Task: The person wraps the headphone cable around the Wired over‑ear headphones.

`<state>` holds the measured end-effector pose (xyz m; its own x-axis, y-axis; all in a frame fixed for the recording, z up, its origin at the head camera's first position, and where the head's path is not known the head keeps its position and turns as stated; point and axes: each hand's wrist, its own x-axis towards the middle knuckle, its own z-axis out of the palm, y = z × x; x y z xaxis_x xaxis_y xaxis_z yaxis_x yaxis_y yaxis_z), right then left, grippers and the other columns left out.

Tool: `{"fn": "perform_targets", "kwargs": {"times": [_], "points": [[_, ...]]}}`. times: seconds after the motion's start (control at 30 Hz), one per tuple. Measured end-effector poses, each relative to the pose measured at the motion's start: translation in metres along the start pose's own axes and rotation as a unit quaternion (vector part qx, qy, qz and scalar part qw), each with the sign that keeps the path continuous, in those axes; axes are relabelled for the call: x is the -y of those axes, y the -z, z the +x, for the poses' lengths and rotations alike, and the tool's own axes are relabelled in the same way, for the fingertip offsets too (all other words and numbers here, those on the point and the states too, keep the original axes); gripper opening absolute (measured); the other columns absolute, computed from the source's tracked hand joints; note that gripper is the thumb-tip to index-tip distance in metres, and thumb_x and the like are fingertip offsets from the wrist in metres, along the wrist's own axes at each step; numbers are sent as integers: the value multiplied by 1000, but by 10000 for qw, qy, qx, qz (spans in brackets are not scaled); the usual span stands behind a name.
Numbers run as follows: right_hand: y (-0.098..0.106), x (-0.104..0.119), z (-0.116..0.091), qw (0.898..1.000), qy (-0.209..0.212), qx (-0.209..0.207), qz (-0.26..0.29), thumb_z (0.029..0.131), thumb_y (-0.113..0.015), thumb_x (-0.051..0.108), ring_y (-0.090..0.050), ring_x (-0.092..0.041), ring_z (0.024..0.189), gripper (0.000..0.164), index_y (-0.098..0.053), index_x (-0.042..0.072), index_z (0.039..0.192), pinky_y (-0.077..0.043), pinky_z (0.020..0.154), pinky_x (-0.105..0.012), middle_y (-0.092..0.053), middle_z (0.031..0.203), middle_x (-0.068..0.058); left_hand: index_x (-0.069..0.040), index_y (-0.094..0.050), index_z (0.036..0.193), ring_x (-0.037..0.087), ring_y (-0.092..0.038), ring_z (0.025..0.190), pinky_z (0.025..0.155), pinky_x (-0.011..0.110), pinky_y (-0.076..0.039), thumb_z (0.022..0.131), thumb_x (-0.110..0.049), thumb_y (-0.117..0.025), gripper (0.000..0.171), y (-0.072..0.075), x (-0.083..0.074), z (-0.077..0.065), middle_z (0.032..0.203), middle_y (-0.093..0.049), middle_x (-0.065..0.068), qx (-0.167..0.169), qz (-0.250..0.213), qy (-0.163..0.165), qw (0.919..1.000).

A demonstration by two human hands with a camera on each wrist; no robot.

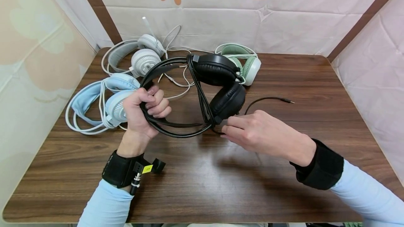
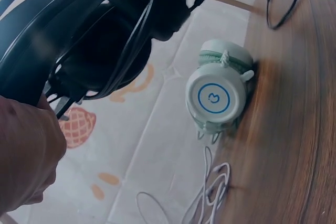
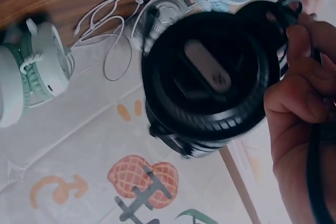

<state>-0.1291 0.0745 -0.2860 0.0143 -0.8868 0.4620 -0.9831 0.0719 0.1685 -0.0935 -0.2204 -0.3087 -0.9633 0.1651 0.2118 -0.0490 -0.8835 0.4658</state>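
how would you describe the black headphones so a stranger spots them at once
Find the brown wooden table, then the left hand above it. That hand grips the black headphones, while the right hand pinches their cable. Unlike the grey pair, light blue pair and green-and-white pair resting on the table, they alone are black and held up.

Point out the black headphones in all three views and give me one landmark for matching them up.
Head: the black headphones are in the middle, above the table.
Left wrist: upper left, cut off by the picture's edge.
Right wrist: centre to right of centre, an earcup's outer face towards the camera.
Shared landmark: the green-and-white headphones, top right of centre in head, right of centre in left wrist, far left in right wrist.
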Motion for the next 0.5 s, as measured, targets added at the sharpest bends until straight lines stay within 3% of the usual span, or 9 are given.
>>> {"fn": "perform_targets", "kwargs": {"times": [0.13,0.23,0.33,0.5], "points": [[6,1,-1,9993,8,369,-103,87,-73,4,-44,-4,58,14,-62,12,84,-27,44,-19,-46,71,6,-15,-23,68,8,-9,47,49,19,-5,70,-3,-61,40,0,2,2,59,-12,-5,132,511,194,9984],[11,0,-3,9982,-27,591,-47,84,-72,-3,-47,-5,64,18,-67,12,93,-29,46,-19,-49,75,6,-16,-18,67,9,-9,47,49,19,-4,71,-3,-59,44,1,3,2,59,-11,-4,100,882,232,9958],[17,-4,-3,9989,-8,473,16,84,-70,-5,-55,-7,70,25,-70,9,104,-37,48,-21,-56,81,5,-15,-20,68,10,-8,47,48,21,-4,72,2,-52,36,1,3,2,59,-11,-3,28,1310,174,9912],[26,-12,0,9999,89,47,85,91,-63,-2,-59,-9,73,18,-70,8,105,-40,47,-23,-60,84,3,-15,-22,69,10,-8,47,48,24,-3,75,5,-32,23,0,6,4,61,-10,-1,-24,1963,122,9805]]}}
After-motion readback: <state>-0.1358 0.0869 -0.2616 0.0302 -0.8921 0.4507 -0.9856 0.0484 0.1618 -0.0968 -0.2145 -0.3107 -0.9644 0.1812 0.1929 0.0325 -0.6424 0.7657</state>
